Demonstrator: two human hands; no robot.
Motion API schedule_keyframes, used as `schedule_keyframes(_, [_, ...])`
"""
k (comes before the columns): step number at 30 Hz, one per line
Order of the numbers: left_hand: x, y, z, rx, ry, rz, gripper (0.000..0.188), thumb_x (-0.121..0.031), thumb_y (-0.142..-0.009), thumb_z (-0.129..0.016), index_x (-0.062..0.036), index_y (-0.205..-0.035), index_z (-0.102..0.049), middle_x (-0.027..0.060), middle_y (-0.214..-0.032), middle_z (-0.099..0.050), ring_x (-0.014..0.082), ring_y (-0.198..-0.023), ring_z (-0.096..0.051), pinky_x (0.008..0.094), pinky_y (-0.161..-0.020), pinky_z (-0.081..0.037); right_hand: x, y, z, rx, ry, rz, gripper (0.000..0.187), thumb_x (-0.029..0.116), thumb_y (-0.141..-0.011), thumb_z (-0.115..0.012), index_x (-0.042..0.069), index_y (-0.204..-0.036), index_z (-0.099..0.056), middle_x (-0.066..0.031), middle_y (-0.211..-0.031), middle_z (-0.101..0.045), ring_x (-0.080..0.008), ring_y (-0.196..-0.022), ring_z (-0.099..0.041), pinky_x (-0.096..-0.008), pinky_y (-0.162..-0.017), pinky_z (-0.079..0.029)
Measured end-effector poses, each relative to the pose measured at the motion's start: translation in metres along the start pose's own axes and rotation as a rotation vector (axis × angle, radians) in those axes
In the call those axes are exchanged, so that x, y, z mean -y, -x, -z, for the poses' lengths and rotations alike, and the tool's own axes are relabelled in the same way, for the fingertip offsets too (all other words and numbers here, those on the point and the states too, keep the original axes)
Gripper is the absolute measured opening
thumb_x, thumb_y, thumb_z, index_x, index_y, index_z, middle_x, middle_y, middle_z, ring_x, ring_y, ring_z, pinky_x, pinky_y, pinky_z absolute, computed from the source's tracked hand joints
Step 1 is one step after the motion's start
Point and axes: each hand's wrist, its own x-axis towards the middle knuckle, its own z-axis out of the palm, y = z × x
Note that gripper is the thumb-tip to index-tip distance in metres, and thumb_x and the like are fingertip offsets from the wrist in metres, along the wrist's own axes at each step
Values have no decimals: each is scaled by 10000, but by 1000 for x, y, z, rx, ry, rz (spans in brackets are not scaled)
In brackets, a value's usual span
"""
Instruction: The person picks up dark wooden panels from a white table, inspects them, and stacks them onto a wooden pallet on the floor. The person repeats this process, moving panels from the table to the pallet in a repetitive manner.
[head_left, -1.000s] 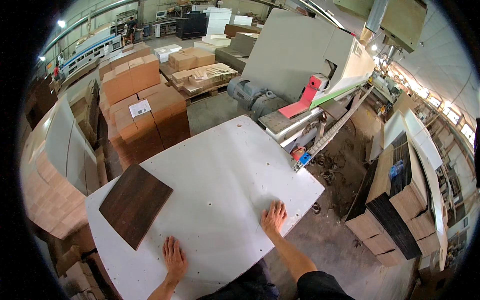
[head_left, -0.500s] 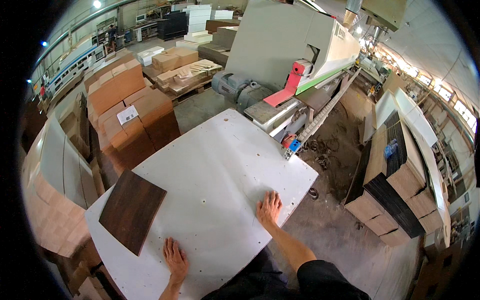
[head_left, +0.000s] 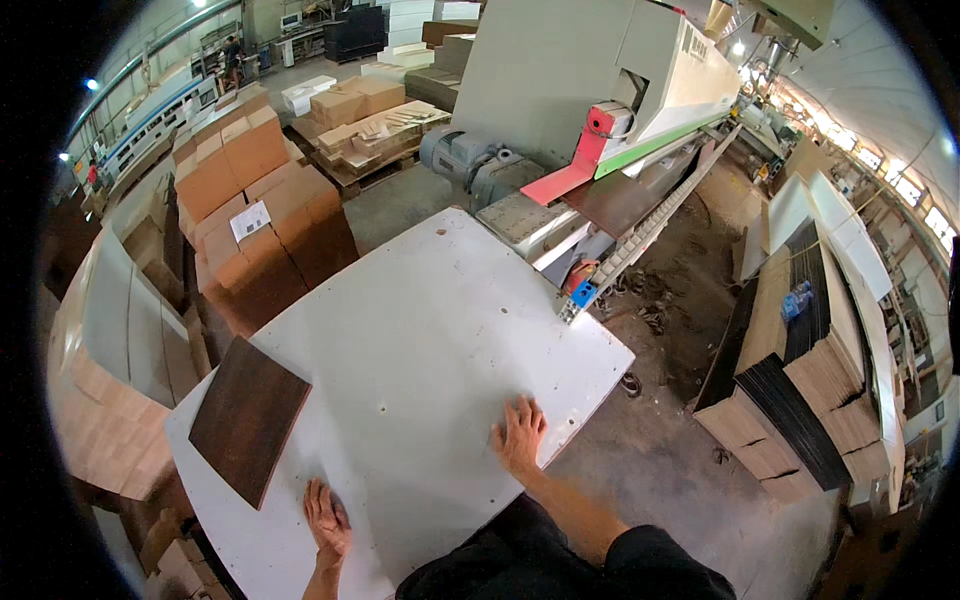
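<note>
A large white panel (head_left: 420, 350) with small drilled holes lies flat in front of me. My left hand (head_left: 326, 518) rests flat on its near edge, fingers spread. My right hand (head_left: 520, 435) lies flat on the panel close to its right corner, fingers apart. Neither hand holds anything. A dark brown wooden board (head_left: 248, 418) lies on the panel's left end, apart from both hands. The panel's far edge meets the infeed of a big grey and green machine (head_left: 600, 90).
Stacks of brown boards (head_left: 260, 220) stand to the far left. Pale panels (head_left: 110, 340) lean at the left. Stacks of boards with dark tops (head_left: 800, 380) stand on the right. A conveyor rail with a blue end piece (head_left: 585, 292) runs by the panel's right corner. The concrete floor (head_left: 660, 450) is dusty.
The view has shifted closer and slightly lower toward the machine. Both hands stay flat on the white panel in nearly the same places; the dark board has not moved on it.
</note>
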Motion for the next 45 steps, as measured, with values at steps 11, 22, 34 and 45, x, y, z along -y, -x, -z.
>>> schedule_keyframes(11, [-256,-172,-126,185,983,374,364,-233,-966,-624,31,-1208,-561,105,-1129,-636,199,-1035,-632,335,-867,-525,-96,-38,62,335,-624,312,423,31,-853,-641,11,-1270,-570,-176,-1278,-571,-370,-1235,-503,-464,-991,-445])
schedule_keyframes(22, [-444,-371,-232,329,1443,562,541,-422,-871,-729,13,-1151,-570,128,-1087,-637,255,-1044,-650,378,-819,-551,-124,-82,73,572,-923,15,223,89,-911,-639,59,-1129,-678,-131,-1072,-678,-260,-964,-632,-350,-808,-526])
schedule_keyframes(34, [-455,-407,-220,315,1500,676,397,-273,-895,-710,38,-1109,-590,112,-1043,-661,225,-862,-667,335,-663,-564,-145,-132,75,634,-948,-48,206,120,-934,-636,48,-1117,-697,-96,-1065,-691,-152,-835,-639,-275,-744,-529])
schedule_keyframes(45, [-315,-225,5,117,1207,506,441,-300,-870,-720,55,-1122,-657,79,-938,-676,172,-882,-611,334,-746,-492,-180,-250,115,785,-2053,-726,726,666,-947,-425,96,-1394,-462,-156,-1333,-550,-307,-1182,-527,-517,-1006,-430])
